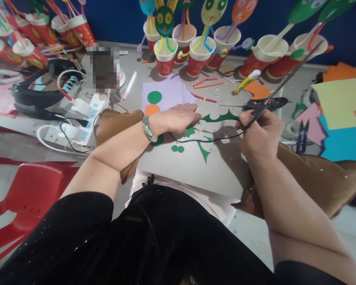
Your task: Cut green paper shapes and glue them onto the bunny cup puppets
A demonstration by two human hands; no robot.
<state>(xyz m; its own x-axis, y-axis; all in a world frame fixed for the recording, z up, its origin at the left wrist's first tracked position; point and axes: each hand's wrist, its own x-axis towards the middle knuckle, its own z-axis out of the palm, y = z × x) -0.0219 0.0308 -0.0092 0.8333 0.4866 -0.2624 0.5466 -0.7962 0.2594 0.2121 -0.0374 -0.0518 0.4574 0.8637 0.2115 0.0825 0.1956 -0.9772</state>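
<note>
My left hand point(178, 118), with a jade-coloured bangle at the wrist, lies over green paper pieces, its fingers stretched towards a cut green scrap point(222, 116). Part of the paper under the fingers is hidden. My right hand point(262, 130) is closed round a long thin black strip point(293, 73), which slants up to the right. A thin black cord point(207, 140) runs across the table between my hands. Two small joined green circles point(177, 149) and a pointed green scrap point(204, 152) lie below. Behind my right hand is a black-handled tool point(267, 103).
Red paper cups point(165, 59) with paper-faced figures line the back. Purple paper point(166, 87) carries a green circle point(154, 97) and an orange circle point(152, 110). A power strip point(91, 118) with cables is left; coloured sheets point(341, 103) lie right. A red chair point(32, 190) stands lower left.
</note>
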